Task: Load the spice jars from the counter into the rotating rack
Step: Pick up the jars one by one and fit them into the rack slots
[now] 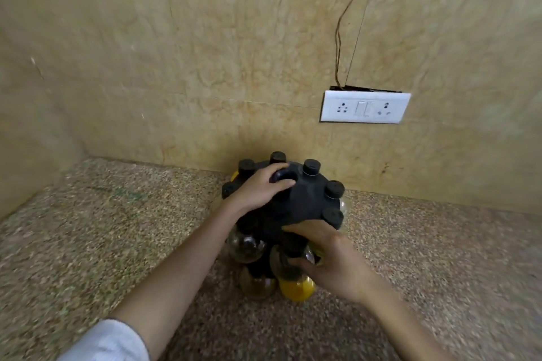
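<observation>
Fingers (305, 265) of the right hand (334, 261) are pinching a spice jar (283, 261) with dark contents, thumb underneath and the other fingers reaching over toward the skirt of the rack (305, 199); it's blurry there, so I'm reading it as a narrow hold on the jar, not certain. Jar is sitting at the rack's near lower tier, directly ahead of the right palm. Its long axis is appearing to tilt cap-inward toward the centre column, base out toward the camera, so the seating move is looking like a push away from the body and slightly up. Left hand (261, 187) is gripping the rack's crown, fingers curling round the top handle hole, likely bracing it against spinning. It's the farther hand from the jar; right is doing the work. Neighbours are crowding the slot: yellow jar (296, 289) just below the held one and seemingly touching it, brownish jar (258, 284) beside that to the left, dark jar (246, 246) up-left. Upper tier is looking full, black caps (335, 188) ringing the dome. Rack is standing on the speckled bench (117, 228) near the back wall, with switch plate (365, 107) and dangling wire (338, 32) above, well apart from the hands. Risk I'm seeing: knocking the yellow jar loose while pushing in
</observation>
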